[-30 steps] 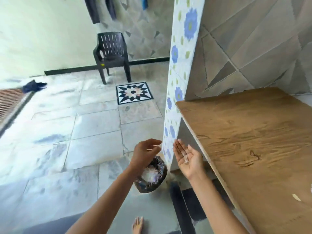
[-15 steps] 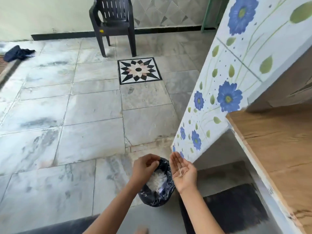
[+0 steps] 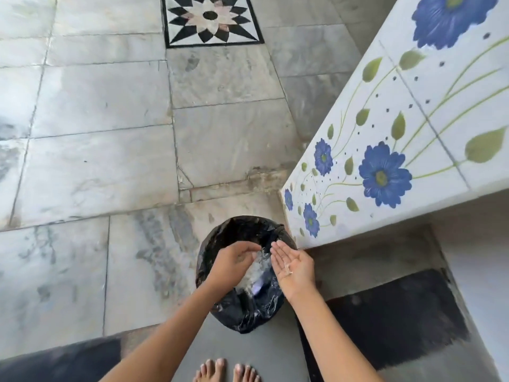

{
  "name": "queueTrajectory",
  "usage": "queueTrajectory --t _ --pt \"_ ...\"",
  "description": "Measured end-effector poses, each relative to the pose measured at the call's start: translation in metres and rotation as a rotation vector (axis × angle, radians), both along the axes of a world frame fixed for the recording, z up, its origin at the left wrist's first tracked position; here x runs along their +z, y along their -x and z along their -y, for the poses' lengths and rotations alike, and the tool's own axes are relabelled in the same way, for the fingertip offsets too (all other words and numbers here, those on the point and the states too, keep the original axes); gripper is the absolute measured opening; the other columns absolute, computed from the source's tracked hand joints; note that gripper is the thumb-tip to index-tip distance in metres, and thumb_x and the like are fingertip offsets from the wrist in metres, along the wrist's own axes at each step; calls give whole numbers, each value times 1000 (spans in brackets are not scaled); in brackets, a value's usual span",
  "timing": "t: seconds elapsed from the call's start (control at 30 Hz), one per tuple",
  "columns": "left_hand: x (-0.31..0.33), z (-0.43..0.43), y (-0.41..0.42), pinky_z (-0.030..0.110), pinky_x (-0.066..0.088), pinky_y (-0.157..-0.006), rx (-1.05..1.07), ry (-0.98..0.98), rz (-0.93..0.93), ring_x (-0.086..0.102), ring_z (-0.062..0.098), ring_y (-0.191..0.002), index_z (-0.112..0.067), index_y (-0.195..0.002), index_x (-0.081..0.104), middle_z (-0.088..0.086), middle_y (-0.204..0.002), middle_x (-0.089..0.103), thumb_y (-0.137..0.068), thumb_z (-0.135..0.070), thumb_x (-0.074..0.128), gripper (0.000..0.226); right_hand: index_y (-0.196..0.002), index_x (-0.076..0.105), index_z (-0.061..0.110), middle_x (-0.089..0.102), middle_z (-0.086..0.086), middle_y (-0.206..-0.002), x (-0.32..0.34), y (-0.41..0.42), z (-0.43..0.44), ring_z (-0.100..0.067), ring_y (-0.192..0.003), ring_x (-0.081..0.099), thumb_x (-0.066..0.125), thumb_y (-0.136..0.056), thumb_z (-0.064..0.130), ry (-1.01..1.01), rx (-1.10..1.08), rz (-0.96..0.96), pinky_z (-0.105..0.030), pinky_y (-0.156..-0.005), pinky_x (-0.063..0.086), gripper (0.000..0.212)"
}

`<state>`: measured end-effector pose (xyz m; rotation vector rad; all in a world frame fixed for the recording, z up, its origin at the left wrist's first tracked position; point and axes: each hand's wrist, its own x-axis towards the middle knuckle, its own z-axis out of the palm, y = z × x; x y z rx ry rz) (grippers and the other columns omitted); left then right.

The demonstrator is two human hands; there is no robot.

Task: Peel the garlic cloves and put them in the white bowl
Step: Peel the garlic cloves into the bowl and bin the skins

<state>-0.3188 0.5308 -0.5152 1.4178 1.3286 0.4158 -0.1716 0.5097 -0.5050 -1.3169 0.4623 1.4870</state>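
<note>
A small bin lined with a black plastic bag [image 3: 242,307] stands on the floor beside the tiled counter. Pale papery garlic skins [image 3: 254,268] lie inside it. My left hand [image 3: 234,264] hovers over the bin's mouth, palm down, fingers curled and blurred. My right hand [image 3: 293,264] is held flat with the palm up at the bin's right rim, and a few thin bits of skin [image 3: 287,267] stick to the palm. No garlic cloves and no white bowl are in view.
A white counter side with blue flowers [image 3: 385,161] rises just right of the bin. Grey stone floor tiles [image 3: 96,161] spread to the left and ahead, with a black-and-white star inlay [image 3: 210,17]. A dark mat [image 3: 391,321] lies under the counter. Bare toes [image 3: 225,372] show at the bottom.
The view has tipped down from the wooden counter top to the floor and bin. Both hands have dropped lower, over the bin's mouth; the chair has left the view.
</note>
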Motion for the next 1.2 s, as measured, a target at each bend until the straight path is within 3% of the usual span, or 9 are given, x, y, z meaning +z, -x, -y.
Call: queueTrajectory --t 0.17,0.27,0.4,0.5,0.63,0.8,0.93,1.07,1.2 --pt "-37 18 -16 21 40 -104 86 -50 67 52 -9 -112 -24 -115 65 -21 -116 60 -90 -10 58 30 -148 16 -1 16 -18 -155 -34 9 -6 -31 -134 37 29 -101 41 46 101 -37 -17 -67 48 65" --pt "-31 34 -28 14 34 -105 87 -170 139 43 -14 -121 -29 -126 56 -26 -126 51 -91 -42 46 38 -145 30 3 31 -18 -151 -39 11 -8 -29 -134 38 22 -97 57 80 204 -102 -35 -106 36 72" --pt "-63 50 -29 22 12 -115 -184 -156 49 24 2 -141 -36 -140 40 -14 -150 35 -95 -59 22 54 -137 41 -2 44 -22 -140 -37 15 -8 -33 -132 40 26 -95 60 97 249 -96 -43 -109 29 76" --pt "-84 37 -14 34 22 -115 82 78 -392 32 14 -139 -22 -137 49 -1 -148 42 -99 -48 18 56 -140 39 1 43 -17 -143 -34 12 -1 -30 -134 38 26 -96 58 125 340 -54 -40 -109 28 73" --pt "-43 36 -37 17 22 -111 45 -212 28 34 -2 -134 -24 -138 47 -12 -143 45 -97 -44 24 52 -126 55 2 62 -17 -120 -29 7 -2 -29 -114 56 28 -96 57 134 393 -12 -38 -95 43 68" --pt "-68 40 -31 37 9 -119 151 149 -267 12 10 -146 -26 -147 31 -4 -157 21 -102 -42 19 49 -132 49 2 51 -15 -137 -17 9 3 -27 -128 46 23 -97 58 154 398 -33 -38 -108 31 71" --pt "-44 48 -42 22 2 -117 -82 -236 19 6 -2 -144 -36 -146 18 -17 -155 16 -98 -47 17 50 -132 49 0 55 -17 -131 -9 4 2 -30 -123 50 25 -95 60 111 354 -79 -41 -105 36 74" --pt "-72 47 -21 34 1 -119 101 186 -291 1 7 -146 -28 -149 19 -7 -159 10 -102 -42 15 49 -138 42 2 43 -14 -145 1 2 8 -27 -137 34 21 -94 62 104 366 -51 -41 -111 23 78" --pt "-51 52 -30 25 1 -118 -93 -239 -69 1 -2 -144 -31 -149 16 -15 -157 10 -96 -46 12 55 -140 40 1 53 -15 -133 -5 -3 11 -27 -125 47 23 -93 64 113 336 -39 -37 -96 39 81"
